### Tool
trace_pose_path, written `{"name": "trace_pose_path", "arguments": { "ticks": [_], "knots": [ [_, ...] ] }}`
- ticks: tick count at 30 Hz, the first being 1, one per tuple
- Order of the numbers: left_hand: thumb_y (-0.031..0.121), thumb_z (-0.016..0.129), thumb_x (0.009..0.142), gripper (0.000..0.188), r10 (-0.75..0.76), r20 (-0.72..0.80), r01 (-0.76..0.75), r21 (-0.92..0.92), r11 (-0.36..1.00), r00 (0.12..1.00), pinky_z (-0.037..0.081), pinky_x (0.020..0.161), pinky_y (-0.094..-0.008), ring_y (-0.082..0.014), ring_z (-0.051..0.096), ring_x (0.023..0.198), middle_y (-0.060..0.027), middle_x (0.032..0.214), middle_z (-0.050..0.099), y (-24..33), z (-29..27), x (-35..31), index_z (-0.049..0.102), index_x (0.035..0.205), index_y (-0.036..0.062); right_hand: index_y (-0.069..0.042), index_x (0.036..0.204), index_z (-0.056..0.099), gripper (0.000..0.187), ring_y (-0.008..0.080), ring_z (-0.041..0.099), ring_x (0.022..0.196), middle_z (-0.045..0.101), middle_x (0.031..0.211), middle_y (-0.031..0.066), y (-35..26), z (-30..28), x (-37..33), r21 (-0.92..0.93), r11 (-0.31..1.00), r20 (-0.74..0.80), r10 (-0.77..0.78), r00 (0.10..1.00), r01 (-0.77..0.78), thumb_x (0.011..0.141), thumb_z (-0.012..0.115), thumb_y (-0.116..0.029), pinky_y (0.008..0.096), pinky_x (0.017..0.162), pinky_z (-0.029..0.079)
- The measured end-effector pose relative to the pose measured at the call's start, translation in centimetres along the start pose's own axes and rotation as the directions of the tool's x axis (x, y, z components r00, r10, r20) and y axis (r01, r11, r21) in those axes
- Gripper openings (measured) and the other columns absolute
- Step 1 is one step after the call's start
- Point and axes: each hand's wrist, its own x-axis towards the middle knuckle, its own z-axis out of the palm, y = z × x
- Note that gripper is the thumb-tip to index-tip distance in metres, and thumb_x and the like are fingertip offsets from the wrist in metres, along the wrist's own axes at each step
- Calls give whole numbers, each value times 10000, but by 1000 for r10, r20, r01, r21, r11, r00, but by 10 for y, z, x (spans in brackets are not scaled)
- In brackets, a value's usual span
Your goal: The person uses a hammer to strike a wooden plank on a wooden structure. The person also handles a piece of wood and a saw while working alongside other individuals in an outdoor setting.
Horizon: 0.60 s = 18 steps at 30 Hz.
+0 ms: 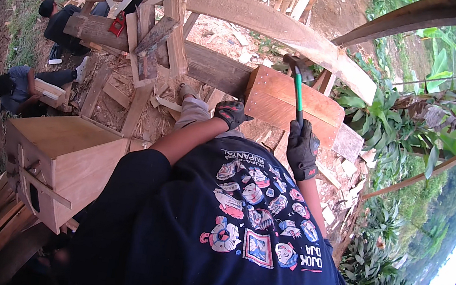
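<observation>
My right hand (303,150), in a dark work glove, is closed around the lower end of a claw hammer (297,93) with a green and black handle. The hammer's dark head is raised at the far edge of a brown wooden box (280,104), which rests on a plank bench. Small nail heads dot the box's near face and edges. My left hand (231,114), gloved too, is beside the box's left end with its fingers curled. What its fingers hold, if anything, is too small to tell.
A handsaw (118,24) with a red handle leans among wooden offcuts on the bench. At lower left stands a larger plywood box (88,163). Two people sit at far left, one with a wooden piece (48,92). A curved beam (257,15) spans beyond the bench.
</observation>
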Motion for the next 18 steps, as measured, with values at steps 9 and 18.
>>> {"name": "trace_pose_path", "arguments": {
  "ticks": [9,18],
  "knots": [
    [645,710,865,629,46,-77,-41,65,997,996,583,839,-483,-338,754,994,-160,1081,777,-4,12,4,746,1113,67,-34,1040,595,432,503,680,795,690,802,280,25,12,14,-169,984,230,87,969,-48,1081,472,-447,607,712,511],
    [661,730,839,623,21,-50,-17,77,997,999,589,826,-473,-326,757,994,-158,1050,783,8,-1,-1,771,1105,99,-44,1067,599,328,466,674,762,676,817,249,44,50,-1,-27,999,148,47,988,-43,1087,490,-353,569,645,485]
  ]
}}
